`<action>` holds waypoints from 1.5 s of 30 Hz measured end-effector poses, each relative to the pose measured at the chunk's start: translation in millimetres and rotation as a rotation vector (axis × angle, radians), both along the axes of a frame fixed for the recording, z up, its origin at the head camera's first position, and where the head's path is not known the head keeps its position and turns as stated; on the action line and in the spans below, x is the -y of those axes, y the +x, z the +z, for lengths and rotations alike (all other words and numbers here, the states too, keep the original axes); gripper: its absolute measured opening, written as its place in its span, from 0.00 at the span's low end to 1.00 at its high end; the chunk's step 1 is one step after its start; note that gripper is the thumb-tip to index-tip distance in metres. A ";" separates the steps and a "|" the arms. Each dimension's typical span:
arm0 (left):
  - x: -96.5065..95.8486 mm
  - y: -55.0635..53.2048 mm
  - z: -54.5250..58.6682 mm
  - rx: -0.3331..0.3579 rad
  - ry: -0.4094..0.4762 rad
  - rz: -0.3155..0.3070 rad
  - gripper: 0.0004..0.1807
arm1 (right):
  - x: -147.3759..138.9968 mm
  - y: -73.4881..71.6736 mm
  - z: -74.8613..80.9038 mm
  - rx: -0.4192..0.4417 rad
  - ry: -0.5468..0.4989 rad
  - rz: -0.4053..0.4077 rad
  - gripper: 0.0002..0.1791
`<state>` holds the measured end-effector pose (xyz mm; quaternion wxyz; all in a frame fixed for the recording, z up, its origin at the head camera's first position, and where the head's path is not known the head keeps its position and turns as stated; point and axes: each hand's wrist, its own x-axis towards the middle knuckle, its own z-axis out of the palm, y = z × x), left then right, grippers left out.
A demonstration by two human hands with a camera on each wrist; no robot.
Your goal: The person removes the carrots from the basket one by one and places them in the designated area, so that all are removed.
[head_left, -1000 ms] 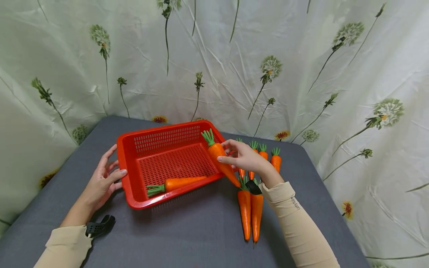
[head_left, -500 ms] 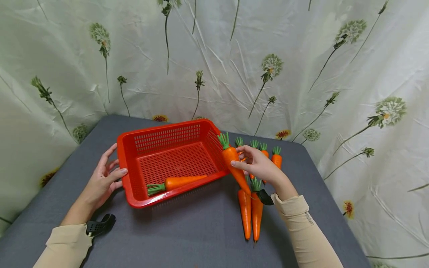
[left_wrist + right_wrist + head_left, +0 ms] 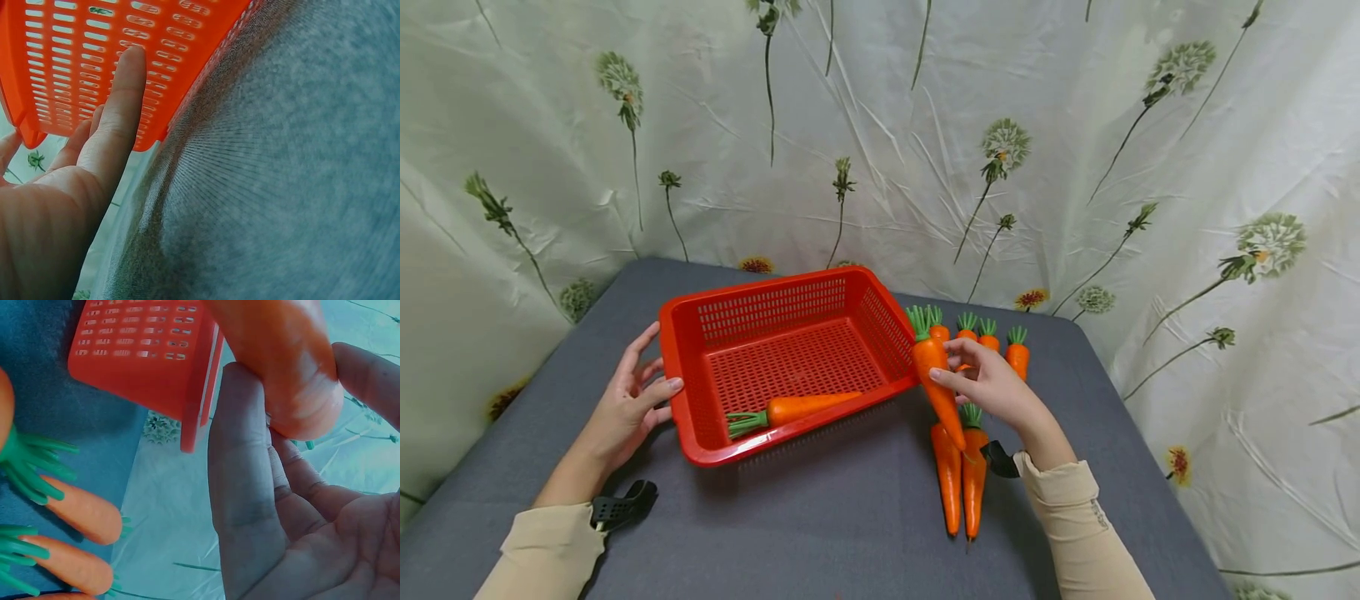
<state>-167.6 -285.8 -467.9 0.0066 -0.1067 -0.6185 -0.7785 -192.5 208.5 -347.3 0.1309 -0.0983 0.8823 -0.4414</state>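
My left hand (image 3: 632, 408) holds the left end of a red plastic basket (image 3: 676, 358), thumb on the rim. In the left wrist view, a straight finger (image 3: 115, 112) lies against the basket's slotted outer wall. Inside the basket, one orange carrot (image 3: 805, 408) with a green top lies along the near side. My right hand (image 3: 992, 387) pinches another carrot (image 3: 936, 387) between thumb and fingers, just off the basket's right end, its green top up and its tip down toward me. The right wrist view shows this carrot (image 3: 294, 369) in close-up; its tip is out of frame.
Two carrots (image 3: 973, 483) lie side by side in front of my right hand. Several more carrots (image 3: 1018, 360) lie in a row behind it, partly hidden. Grey cloth (image 3: 820, 517) covers the table. A white curtain (image 3: 895, 150) with a dandelion print hangs behind.
My right hand has carried its carrot to the right and slightly toward me, from above the basket's right end to beside it. My left hand and the basket have stayed put.
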 end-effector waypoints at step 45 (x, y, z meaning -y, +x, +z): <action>-1.0 0.3 0.2 -0.010 0.018 -0.005 0.47 | -57.5 49.6 -29.3 0.076 -0.059 -0.227 0.36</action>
